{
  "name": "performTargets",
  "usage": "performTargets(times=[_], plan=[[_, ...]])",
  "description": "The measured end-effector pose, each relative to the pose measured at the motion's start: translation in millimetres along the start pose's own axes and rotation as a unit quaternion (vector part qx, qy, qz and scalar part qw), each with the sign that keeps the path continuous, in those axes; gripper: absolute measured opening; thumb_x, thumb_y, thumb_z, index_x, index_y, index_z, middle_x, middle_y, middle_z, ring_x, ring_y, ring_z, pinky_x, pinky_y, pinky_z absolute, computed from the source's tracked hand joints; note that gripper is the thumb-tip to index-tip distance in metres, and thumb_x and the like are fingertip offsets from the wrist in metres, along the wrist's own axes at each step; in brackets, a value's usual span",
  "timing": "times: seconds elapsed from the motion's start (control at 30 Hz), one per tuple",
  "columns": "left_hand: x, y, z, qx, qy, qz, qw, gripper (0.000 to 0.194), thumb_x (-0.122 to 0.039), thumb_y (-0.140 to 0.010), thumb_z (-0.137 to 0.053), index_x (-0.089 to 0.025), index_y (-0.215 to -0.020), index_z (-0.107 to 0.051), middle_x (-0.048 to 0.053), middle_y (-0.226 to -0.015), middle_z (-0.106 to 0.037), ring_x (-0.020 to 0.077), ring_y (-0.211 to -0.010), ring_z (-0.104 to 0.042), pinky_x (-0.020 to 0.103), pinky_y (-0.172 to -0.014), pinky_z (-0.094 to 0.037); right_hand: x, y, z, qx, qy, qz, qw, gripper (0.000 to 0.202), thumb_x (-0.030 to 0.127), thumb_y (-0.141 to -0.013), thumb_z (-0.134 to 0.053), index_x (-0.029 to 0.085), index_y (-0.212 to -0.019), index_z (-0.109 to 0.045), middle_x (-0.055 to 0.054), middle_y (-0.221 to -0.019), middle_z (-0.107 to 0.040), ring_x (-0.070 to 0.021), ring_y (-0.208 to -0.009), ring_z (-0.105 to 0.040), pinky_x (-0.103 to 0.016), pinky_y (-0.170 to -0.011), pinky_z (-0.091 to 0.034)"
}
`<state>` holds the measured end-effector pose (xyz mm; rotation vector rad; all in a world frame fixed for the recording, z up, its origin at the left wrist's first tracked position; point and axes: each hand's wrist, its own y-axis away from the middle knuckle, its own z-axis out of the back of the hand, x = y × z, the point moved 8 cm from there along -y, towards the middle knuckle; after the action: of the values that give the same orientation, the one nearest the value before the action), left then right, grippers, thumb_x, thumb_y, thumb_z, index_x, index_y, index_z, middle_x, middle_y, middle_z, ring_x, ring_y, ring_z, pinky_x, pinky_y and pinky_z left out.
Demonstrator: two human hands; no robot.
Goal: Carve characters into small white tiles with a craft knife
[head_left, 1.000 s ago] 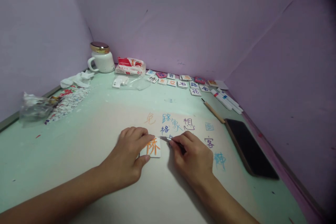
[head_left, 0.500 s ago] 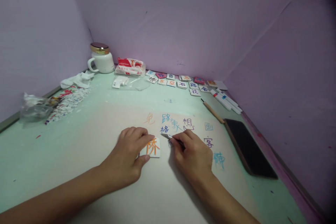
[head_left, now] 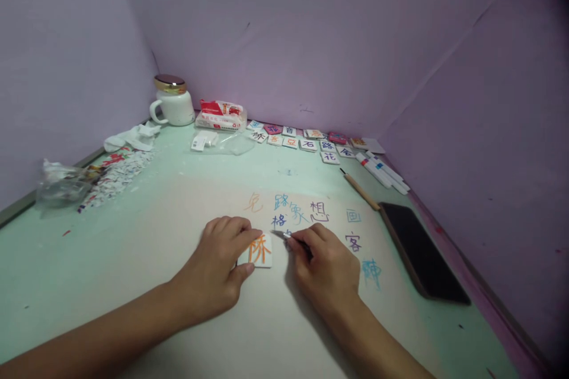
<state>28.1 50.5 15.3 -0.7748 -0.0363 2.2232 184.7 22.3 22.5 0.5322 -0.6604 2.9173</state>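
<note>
On the whitish part of the table [head_left: 267, 320], I saw the white tile with an orange character [head_left: 262, 253] lying between the two hands. The left hand [head_left: 213, 266] had thumb and finger clamped on it, I judged to prevent it from sliding. The right hand [head_left: 333, 263] was pinching a slim bladed tool [head_left: 281, 235] like a pen, probably for fine control. The tip was beside the tile's far corner; contact I could not tell. The phone [head_left: 422, 254] lay at the right, apart, perhaps to leave free room.

The left fingers [head_left: 245, 238] hide part of the white tile [head_left: 263, 253].
</note>
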Motion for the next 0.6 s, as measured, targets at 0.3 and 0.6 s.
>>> performTargets(times=[0.3, 0.6], plan=[[0, 0, 0.7, -0.005, -0.001, 0.001, 1.0, 0.035, -0.015, -0.078, -0.049, -0.021, -0.113, -0.054, 0.007, -0.106, -0.053, 0.0255, -0.099, -0.046, 0.047, -0.09, -0.033, 4, 6, 1, 0.006, -0.048, 0.046, 0.998, 0.014, 0.027, -0.08, -0.057, 0.022, -0.072, -0.067, 0.001, -0.068, -0.063, -0.0137, -0.059, -0.057, -0.024, -0.05, -0.033], [-1, -1, 0.3, -0.001, -0.001, 0.001, 1.0, 0.032, -0.016, -0.079, -0.049, -0.02, -0.11, -0.055, 0.007, -0.104, -0.053, 0.0255, -0.097, -0.047, 0.046, -0.089, -0.034, 8, 6, -1, -0.014, 0.0, 0.037, 0.999, 0.015, 0.023, -0.08, -0.056, 0.021, -0.069, -0.067, -0.001, -0.068, -0.061, -0.0168, -0.061, -0.059, -0.025, -0.048, -0.026]])
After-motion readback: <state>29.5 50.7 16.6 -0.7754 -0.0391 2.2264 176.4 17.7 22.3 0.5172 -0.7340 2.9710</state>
